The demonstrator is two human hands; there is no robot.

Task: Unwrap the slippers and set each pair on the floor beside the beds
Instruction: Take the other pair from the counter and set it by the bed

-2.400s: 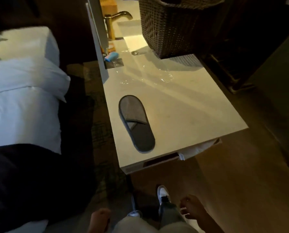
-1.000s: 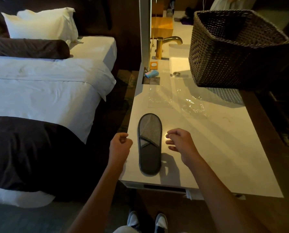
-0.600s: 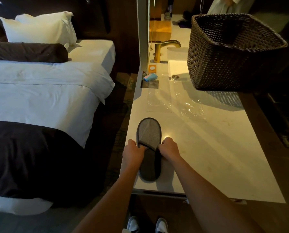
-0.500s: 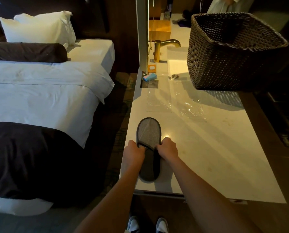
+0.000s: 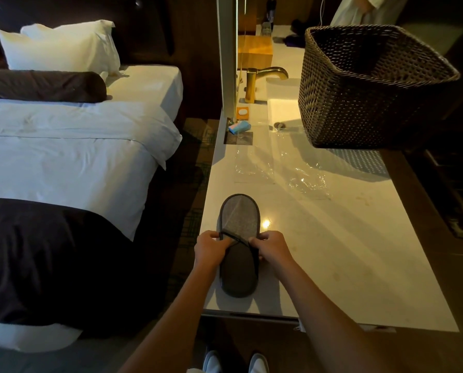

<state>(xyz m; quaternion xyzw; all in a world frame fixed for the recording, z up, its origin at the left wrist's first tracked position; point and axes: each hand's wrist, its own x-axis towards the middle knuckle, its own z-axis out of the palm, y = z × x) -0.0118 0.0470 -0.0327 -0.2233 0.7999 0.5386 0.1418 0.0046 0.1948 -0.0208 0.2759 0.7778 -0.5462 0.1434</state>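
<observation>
A flat grey slipper [image 5: 239,219] lies on the pale counter [image 5: 346,251], toe pointing away from me. My left hand [image 5: 210,249] grips its left edge at the strap, and my right hand [image 5: 272,247] grips the right edge. Whether it is one slipper or a stacked pair, I cannot tell. Clear plastic wrapping [image 5: 292,173] lies crumpled on the counter beyond the slipper. A bed [image 5: 71,157] with white sheets and a dark runner stands to the left.
A dark wicker basket [image 5: 370,87] stands at the counter's far right. A brass tap [image 5: 262,79], a sink [image 5: 281,109] and a blue soap packet [image 5: 239,127] are at the back. A narrow carpeted gap [image 5: 190,189] separates bed and counter. My white shoes [image 5: 235,363] are on the floor.
My hands rose from beside my legs to the counter and took hold of the slipper on both sides. The slipper's strap edge now looks slightly lifted.
</observation>
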